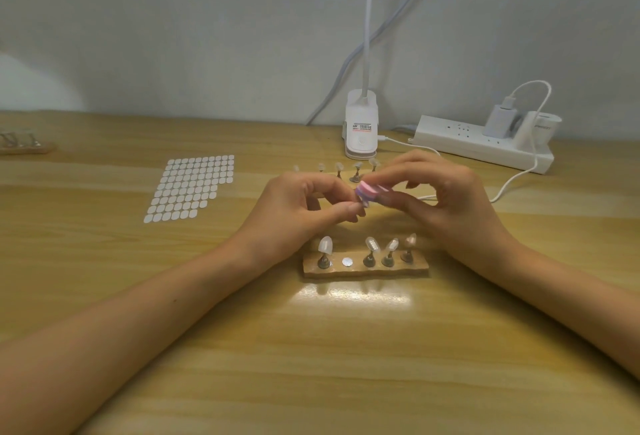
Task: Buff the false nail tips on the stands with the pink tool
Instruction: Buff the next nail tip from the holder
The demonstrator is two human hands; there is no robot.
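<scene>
My right hand (446,199) pinches a small pink and purple buffing block (367,192) above the table's middle. My left hand (304,209) pinches a small thing against the block's near end; it looks like a nail tip on its stand (364,204), mostly hidden by my fingers. Below my hands lies a wooden stand base (365,270) with several upright pegs carrying false nail tips (325,246). One slot holds only a bare silver disc (347,262). A second row of nail tips on pegs (356,170) stands behind my hands.
A sheet of white oval stickers (192,187) lies to the left. A white clip lamp (361,130) and a white power strip (481,144) with a charger and cable sit at the back right. Another wooden stand (24,144) is at the far left edge.
</scene>
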